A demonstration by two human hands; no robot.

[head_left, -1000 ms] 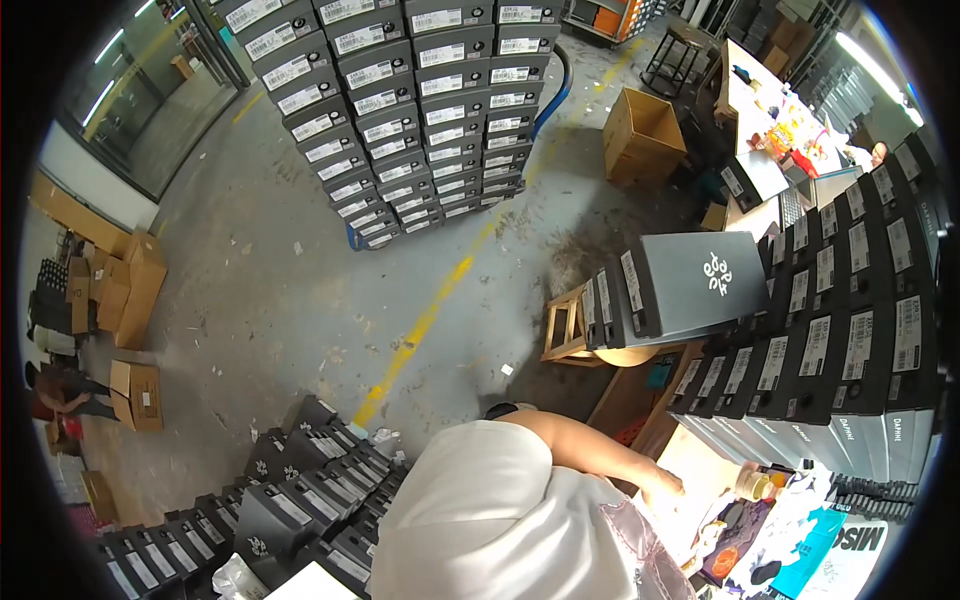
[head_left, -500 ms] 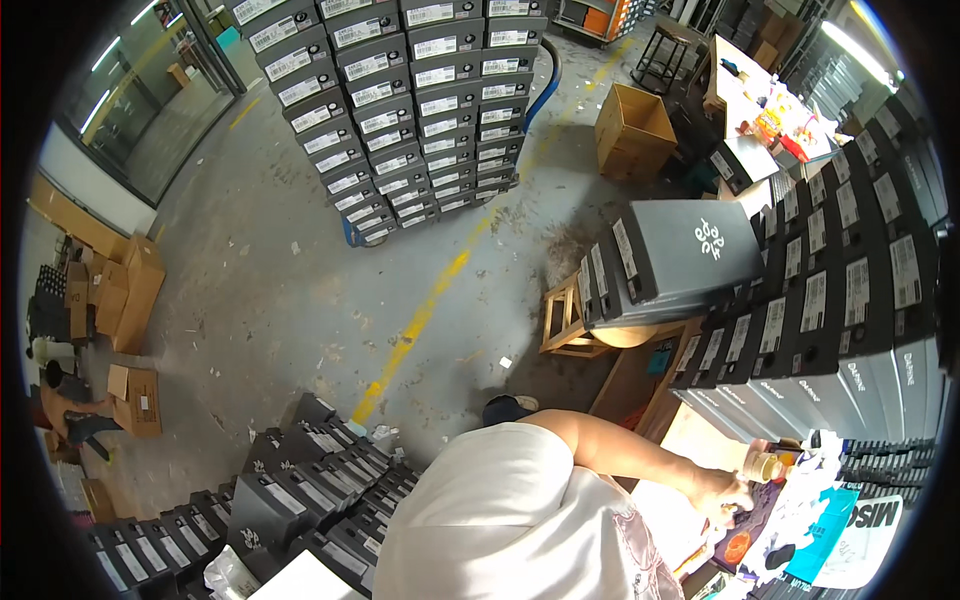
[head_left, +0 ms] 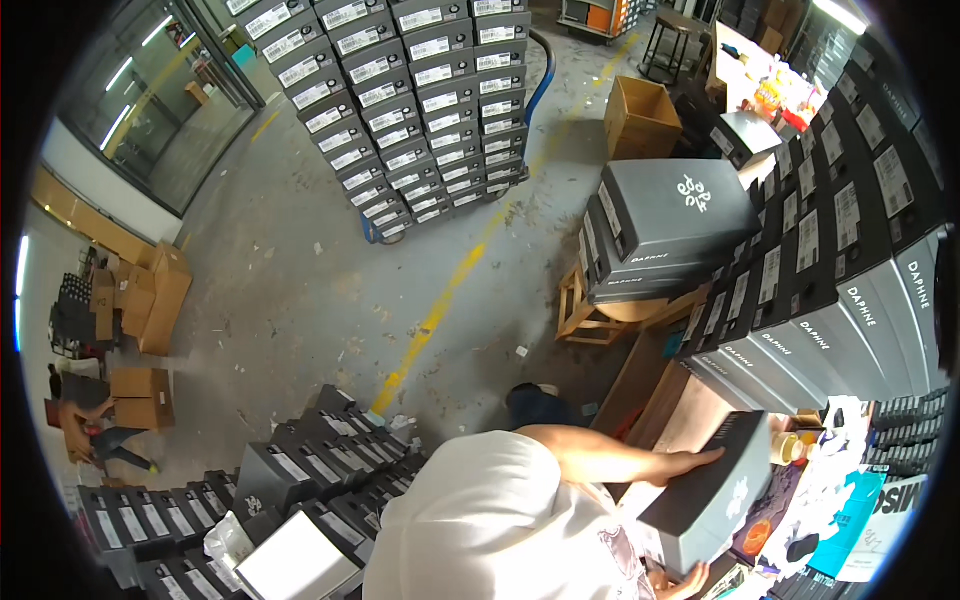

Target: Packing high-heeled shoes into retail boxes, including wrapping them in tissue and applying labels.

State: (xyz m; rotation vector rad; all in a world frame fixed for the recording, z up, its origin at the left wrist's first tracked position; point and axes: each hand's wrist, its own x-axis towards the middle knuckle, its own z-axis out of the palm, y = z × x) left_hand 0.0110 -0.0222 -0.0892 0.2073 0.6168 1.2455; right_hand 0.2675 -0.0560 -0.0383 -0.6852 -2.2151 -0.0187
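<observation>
Grey concrete floor (head_left: 290, 310) with one yellow line (head_left: 428, 326) across it. Toward its far edge, one trolley (head_left: 551, 68) stacked with four visible columns of black shoeboxes (head_left: 437, 105). To the right, one worktable (head_left: 695, 420); close by, one wooden stool (head_left: 630, 312) bearing three dark boxes (head_left: 672, 215); farther off, one open brown carton (head_left: 640, 125). At the worktable's near edge, one dark grey shoebox (head_left: 708, 500), gripped at two places: left hand (head_left: 688, 464) with fingers clamped on its near edge, right hand (head_left: 683, 583) likewise on its lower corner. Lifted or resting on the worktable, cannot tell.

Pale worktop (head_left: 698, 408) with stacked dark-grey shoeboxes (head_left: 815, 265) and, near them, a small jar (head_left: 787, 448).
</observation>
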